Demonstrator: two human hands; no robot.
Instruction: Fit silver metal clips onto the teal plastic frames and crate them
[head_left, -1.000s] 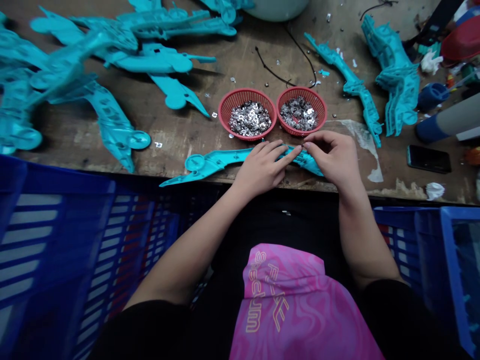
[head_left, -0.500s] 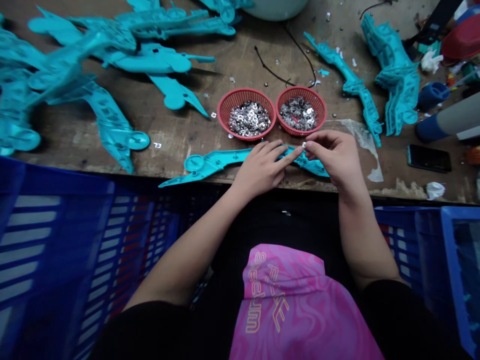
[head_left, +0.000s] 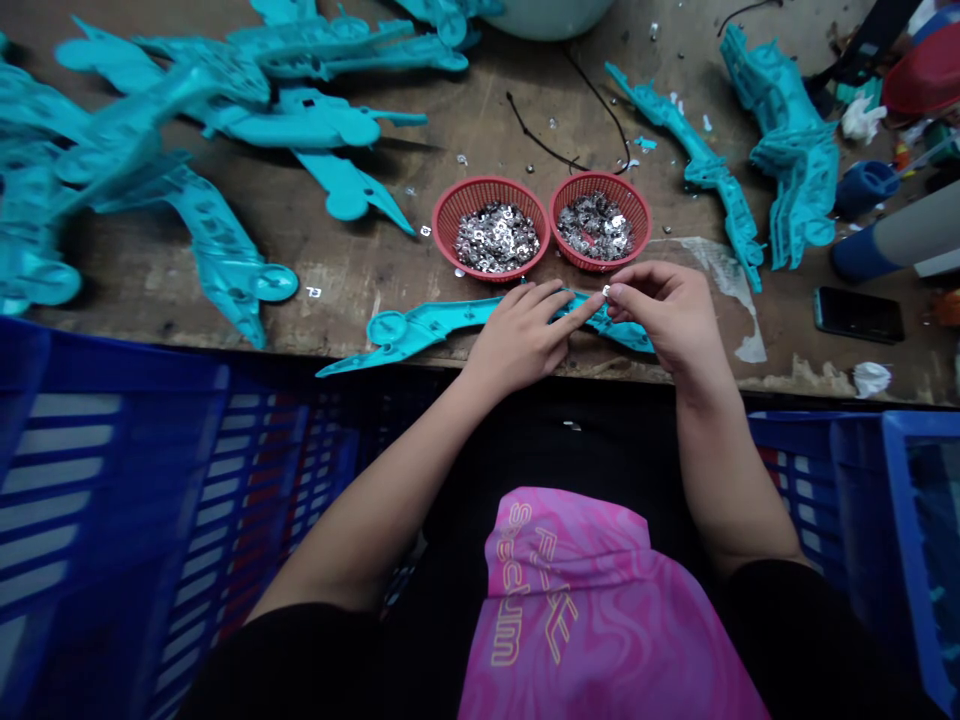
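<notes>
A teal moulded plastic part (head_left: 427, 325) lies flat along the front edge of the bench (head_left: 337, 285). It is long and thin, with a round disc near one end and a tapering tip reaching past the disc. It looks light and fairly stiff, though the narrow tip might flex or snap if levered, so the broader middle seems the sensible place to hold it. The left hand (head_left: 517, 335) lies across that middle with its fingers gently curved and the forefinger stretched toward the far end; the view does not settle whether it grips the part or only pins it down. The right hand (head_left: 667, 320) sits just beyond, over the part's other end, in a narrow pinch on a small silver metal piece (head_left: 606, 290) between thumb and forefinger. That piece is tiny and probably slippery, so it would be easy to drop unless held firmly by its edges. Just behind the hands stand two red plastic baskets (head_left: 487, 182) heaped with similar silver pieces (head_left: 497, 238). More teal parts (head_left: 217, 245) lie on the bench to either side, and blue plastic crates (head_left: 112, 480) stand below its front edge.
</notes>
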